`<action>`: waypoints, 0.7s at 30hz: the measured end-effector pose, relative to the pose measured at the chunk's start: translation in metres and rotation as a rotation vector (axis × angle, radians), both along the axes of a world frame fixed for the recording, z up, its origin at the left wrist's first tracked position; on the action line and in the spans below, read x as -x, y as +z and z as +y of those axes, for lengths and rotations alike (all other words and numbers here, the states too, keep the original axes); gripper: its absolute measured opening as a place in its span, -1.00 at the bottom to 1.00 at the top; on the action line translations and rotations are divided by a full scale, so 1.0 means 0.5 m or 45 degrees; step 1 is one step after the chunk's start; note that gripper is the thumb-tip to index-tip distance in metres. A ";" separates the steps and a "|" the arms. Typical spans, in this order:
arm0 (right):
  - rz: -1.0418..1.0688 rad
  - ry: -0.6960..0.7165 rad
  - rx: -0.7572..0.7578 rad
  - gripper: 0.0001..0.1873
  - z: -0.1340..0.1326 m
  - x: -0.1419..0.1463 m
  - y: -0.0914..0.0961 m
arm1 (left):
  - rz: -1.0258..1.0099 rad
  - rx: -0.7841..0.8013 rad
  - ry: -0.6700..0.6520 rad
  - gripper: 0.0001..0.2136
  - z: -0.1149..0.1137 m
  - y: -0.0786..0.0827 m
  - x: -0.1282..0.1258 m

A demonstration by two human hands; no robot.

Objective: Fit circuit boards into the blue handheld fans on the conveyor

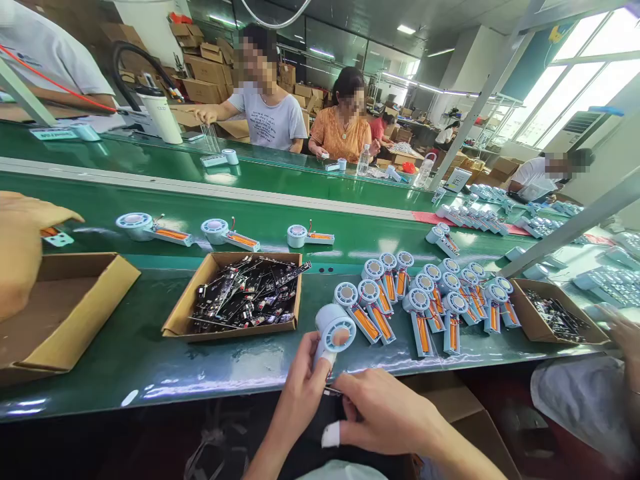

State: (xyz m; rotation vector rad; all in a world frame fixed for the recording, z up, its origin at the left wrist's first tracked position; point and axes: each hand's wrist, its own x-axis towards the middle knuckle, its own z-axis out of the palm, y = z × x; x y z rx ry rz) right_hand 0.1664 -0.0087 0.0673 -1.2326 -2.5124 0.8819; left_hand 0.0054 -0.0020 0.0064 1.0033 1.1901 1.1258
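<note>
Left hand [301,373] clamped, we are holding a seemingly unfinished fan [336,328], right hand [383,405] pinching a thin part [333,391]; open fans [364,323] are likely waiting.

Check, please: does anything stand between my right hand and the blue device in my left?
Only a small, partly hidden part shows between the right hand and the blue device in the left hand; nothing else.

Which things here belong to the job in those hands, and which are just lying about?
Likely part of the job:
fan, in the left hand
thin piece, at the right hand, partly hidden
other fans, on the bench
circuit boards, in a box

Apparently just lying about:
white cup
clear bottle
</note>
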 end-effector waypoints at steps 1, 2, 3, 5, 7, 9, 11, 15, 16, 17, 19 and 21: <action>0.119 0.024 0.086 -0.83 0.001 0.003 0.000 | -0.041 0.029 -0.035 -0.80 0.001 0.004 0.002; 0.246 0.005 0.203 -0.78 0.003 0.008 -0.004 | -0.108 0.067 -0.082 -0.82 0.001 0.007 0.005; 0.373 -0.059 0.346 -0.71 0.006 0.012 -0.011 | -0.197 0.108 -0.137 -0.81 0.002 0.010 0.007; 0.616 -0.237 0.651 -0.56 0.009 0.024 -0.031 | -0.385 0.166 -0.209 -0.72 0.003 0.015 0.011; 0.825 -0.418 0.834 -0.43 0.010 0.037 -0.055 | -0.499 0.166 -0.183 -0.64 0.000 0.013 0.012; 0.995 -0.545 0.870 -0.36 0.008 0.048 -0.075 | -0.504 0.144 -0.113 -0.61 -0.006 0.005 0.009; 1.108 -0.611 0.881 -0.34 0.005 0.054 -0.087 | -0.434 0.108 -0.048 -0.58 -0.014 -0.009 0.004; 1.171 -0.656 0.899 -0.35 0.004 0.053 -0.095 | -0.220 0.020 -0.007 -0.53 -0.022 -0.026 -0.004; 1.168 -0.659 0.890 -0.35 0.003 0.051 -0.095 | -0.173 0.016 -0.014 -0.53 -0.022 -0.025 -0.005; 1.164 -0.657 0.876 -0.35 0.001 0.049 -0.095 | -0.132 0.020 -0.015 -0.54 -0.021 -0.022 -0.007; 1.151 -0.654 0.812 -0.37 -0.006 0.047 -0.096 | -0.069 0.029 0.009 -0.57 -0.019 -0.012 -0.011; 1.153 -0.667 0.711 -0.43 -0.019 0.048 -0.100 | -0.038 0.018 0.060 -0.65 -0.016 0.000 -0.015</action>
